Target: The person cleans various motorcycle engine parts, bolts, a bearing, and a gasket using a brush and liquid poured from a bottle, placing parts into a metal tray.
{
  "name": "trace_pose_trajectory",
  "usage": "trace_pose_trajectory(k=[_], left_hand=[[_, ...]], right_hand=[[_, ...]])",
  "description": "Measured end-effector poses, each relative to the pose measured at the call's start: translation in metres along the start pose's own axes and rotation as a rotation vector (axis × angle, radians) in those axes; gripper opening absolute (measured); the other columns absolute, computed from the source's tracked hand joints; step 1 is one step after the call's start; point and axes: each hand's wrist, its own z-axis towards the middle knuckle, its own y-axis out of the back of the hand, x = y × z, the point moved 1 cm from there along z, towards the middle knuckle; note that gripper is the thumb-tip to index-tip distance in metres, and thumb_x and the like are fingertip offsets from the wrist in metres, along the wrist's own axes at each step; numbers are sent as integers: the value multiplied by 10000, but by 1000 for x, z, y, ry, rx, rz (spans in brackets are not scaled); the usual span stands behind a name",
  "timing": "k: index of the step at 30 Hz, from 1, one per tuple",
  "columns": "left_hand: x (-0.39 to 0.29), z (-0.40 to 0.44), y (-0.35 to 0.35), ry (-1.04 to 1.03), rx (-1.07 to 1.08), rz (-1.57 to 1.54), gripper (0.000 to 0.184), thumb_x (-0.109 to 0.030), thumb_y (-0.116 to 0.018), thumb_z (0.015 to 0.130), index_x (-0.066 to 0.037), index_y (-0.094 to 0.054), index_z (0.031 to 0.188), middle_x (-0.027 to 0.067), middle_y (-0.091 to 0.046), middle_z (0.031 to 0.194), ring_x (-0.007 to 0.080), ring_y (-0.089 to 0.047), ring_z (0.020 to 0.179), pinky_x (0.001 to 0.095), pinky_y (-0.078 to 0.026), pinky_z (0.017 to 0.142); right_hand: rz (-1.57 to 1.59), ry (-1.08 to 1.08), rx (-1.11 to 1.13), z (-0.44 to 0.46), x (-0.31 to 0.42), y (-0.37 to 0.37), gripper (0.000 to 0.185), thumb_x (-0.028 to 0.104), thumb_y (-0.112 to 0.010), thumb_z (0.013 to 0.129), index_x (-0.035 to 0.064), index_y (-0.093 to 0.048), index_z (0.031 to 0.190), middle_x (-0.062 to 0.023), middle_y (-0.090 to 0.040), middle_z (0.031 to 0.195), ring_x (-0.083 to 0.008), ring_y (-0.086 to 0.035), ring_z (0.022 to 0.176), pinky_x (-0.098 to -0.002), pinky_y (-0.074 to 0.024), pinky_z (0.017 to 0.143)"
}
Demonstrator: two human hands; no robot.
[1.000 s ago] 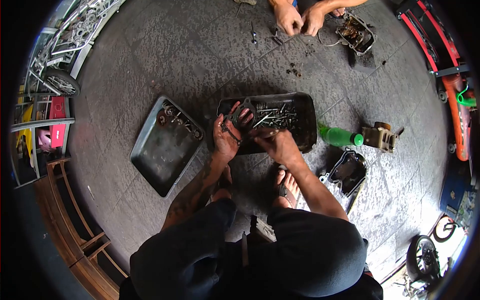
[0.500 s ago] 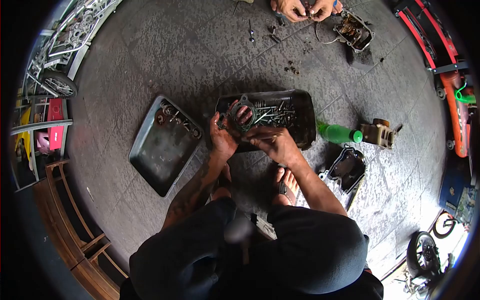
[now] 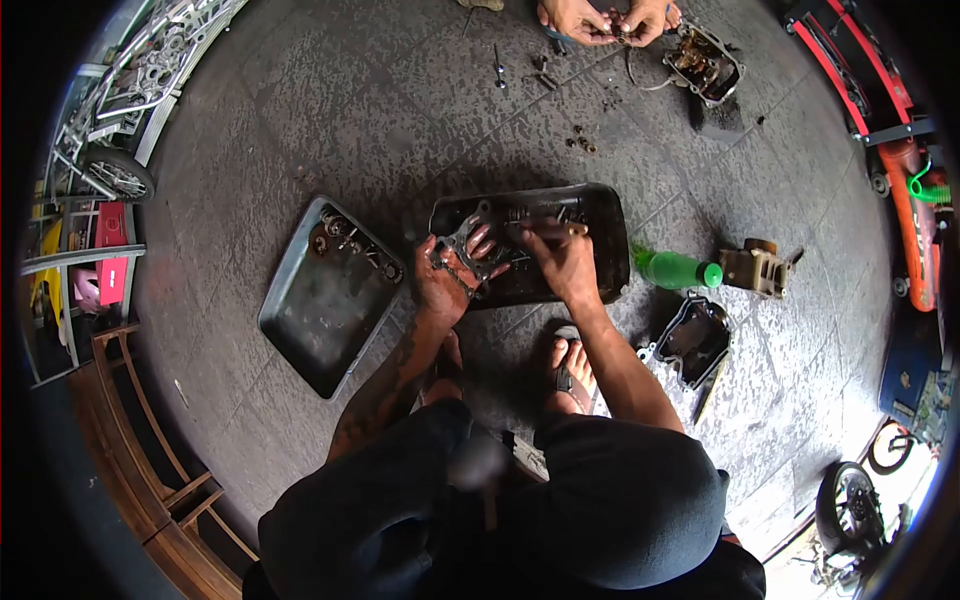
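Note:
My left hand (image 3: 443, 292) holds a flat, dark metal engine part (image 3: 462, 240) with a large opening, and its fingers show through it. The part is tilted above the left side of a black tray (image 3: 618, 215). My right hand (image 3: 568, 268) is closed round a short, dark brush-like tool (image 3: 572, 230) with a light brown end, just right of the part and apart from it. Loose bolts (image 3: 570, 215) lie in the tray below, partly hidden by my right hand and the tool.
A second tray (image 3: 315, 345) with gears stands to the left. On the right are a green bottle (image 3: 680, 270), a metal engine block (image 3: 755, 268) and a dark cover (image 3: 695, 340). Another person's hands (image 3: 600, 22) work at the top, beside an open engine casing (image 3: 705, 65).
The engine part has turned and tilted in my left hand. My right hand has moved up and away from it, now showing the tool above the tray.

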Motion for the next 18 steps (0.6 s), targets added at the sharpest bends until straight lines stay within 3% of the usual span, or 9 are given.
trace_pose_trajectory(k=[2,3,4,8,10,12,14,15,18], left_hand=[[1,-2,3,-13,70,29,757,-585,-335,889,-41,-392,1413,147,-407,1465,323,-374,1355,614,-325,1046],[3,-1,6,-9,51,11,760,-576,-338,887,-36,-378,1420,151,-390,1475,323,-367,1358,617,-319,1051],[4,-2,9,-1,45,9,760,-576,-338,887,-36,-378,1420,151,-390,1475,323,-367,1358,617,-319,1051],[2,0,1,-27,78,-36,772,-589,-332,882,-46,-365,1430,160,-363,1489,325,-339,1374,629,-326,1038],[3,-1,-2,-11,74,-70,769,-594,-325,882,-65,-362,1438,166,-354,1493,335,-333,1374,634,-323,1040],[3,-1,4,-28,56,-37,765,-595,-322,884,-72,-361,1441,169,-352,1493,340,-333,1372,638,-318,1043],[1,0,5,-54,35,-7,762,-595,-320,885,-79,-361,1444,172,-349,1494,346,-333,1369,641,-312,1046],[1,-2,3,-58,45,-36,768,-595,-323,886,-69,-357,1445,173,-354,1490,352,-337,1364,642,-310,1047],[1,-6,-5,-40,70,-60,779,-594,-326,890,-49,-343,1447,173,-365,1480,362,-353,1350,646,-312,1045]], right_hand=[[-165,4,44,-6,2,6,153,151,-669,873,67,-726,987,-146,-710,854,-284,-689,719,-334,-511,641],[-264,-168,109,-8,-1,13,162,162,-684,857,68,-728,981,-142,-711,832,-296,-691,719,-347,-508,626],[-264,-178,109,-10,-1,15,162,162,-684,857,68,-728,981,-142,-711,832,-296,-691,719,-347,-508,626],[-30,7,-185,2,2,14,168,173,-684,865,53,-724,976,-150,-708,826,-255,-688,671,-341,-501,610],[25,68,-97,3,2,8,165,170,-681,870,51,-724,975,-154,-704,809,-219,-685,664,-333,-498,604],[-57,-36,-20,-8,2,9,185,197,-702,850,47,-726,955,-162,-692,750,-247,-692,662,-349,-507,601],[-404,-261,207,-13,1,17,180,169,-685,871,27,-719,977,-122,-719,783,-170,-692,698,-295,-513,637],[-332,-203,126,-14,-3,18,250,281,-723,821,53,-725,924,-177,-666,671,-332,-677,644,-403,-519,599],[-119,-161,-97,-14,-7,20,243,268,-703,834,44,-718,928,-190,-676,715,-331,-682,665,-397,-521,606]])
